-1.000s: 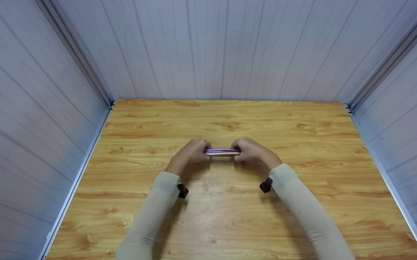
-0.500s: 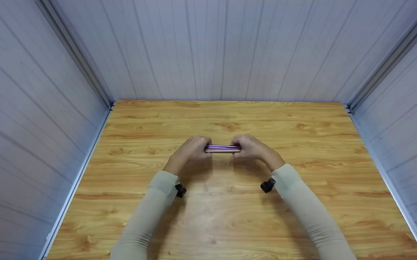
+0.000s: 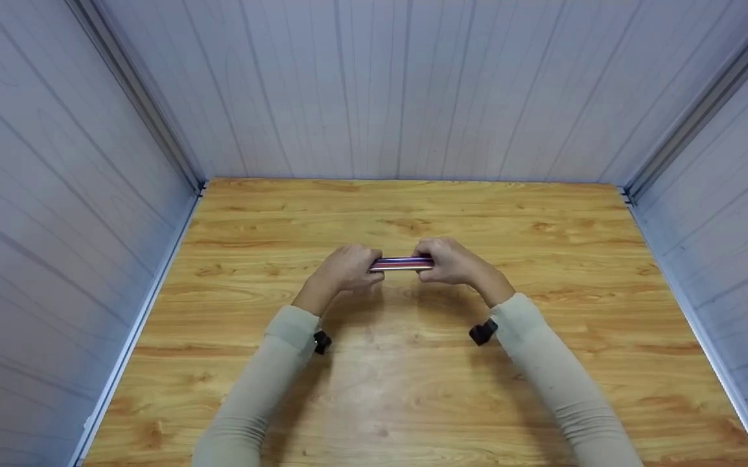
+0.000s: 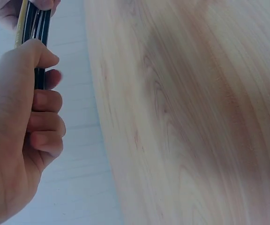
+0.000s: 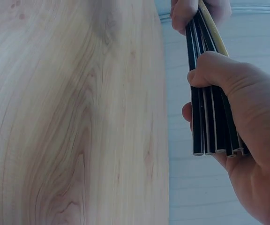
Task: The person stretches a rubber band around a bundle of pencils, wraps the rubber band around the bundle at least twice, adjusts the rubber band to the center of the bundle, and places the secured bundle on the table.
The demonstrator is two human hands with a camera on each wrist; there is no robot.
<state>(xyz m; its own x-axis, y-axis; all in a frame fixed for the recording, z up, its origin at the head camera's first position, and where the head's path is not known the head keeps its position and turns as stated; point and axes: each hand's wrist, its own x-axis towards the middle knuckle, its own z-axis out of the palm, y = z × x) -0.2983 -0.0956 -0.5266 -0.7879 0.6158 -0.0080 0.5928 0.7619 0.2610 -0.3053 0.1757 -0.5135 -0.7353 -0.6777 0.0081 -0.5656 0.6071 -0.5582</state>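
Observation:
A bundle of pencils [image 3: 402, 263] is held level between the two hands over the wooden table, one hand at each end. Dark shafts [image 5: 197, 119] with flat ends lie side by side in the right wrist view, along with a yellow one [image 5: 214, 32]. My left hand [image 3: 348, 267] grips the left end, its thumb [image 4: 40, 54] pressed along the bundle and its fingers curled. At the right end my right hand [image 3: 450, 261] grips with thumb on one side and fingers on the other. Red and blue shafts show in the head view; the ends there are hidden by the hands.
The wood-grain table [image 3: 400, 389] is bounded by a white panelled back wall [image 3: 374, 91] and side walls, left [image 3: 56, 227] and right [image 3: 724, 214]. A small black camera [image 3: 483, 332] sits at the right wrist, another black camera [image 3: 322, 342] at the left.
Both hands and the bundle have moved slightly toward the back wall. The bundle has turned a little, so red and blue shafts face the head camera instead of purple ones.

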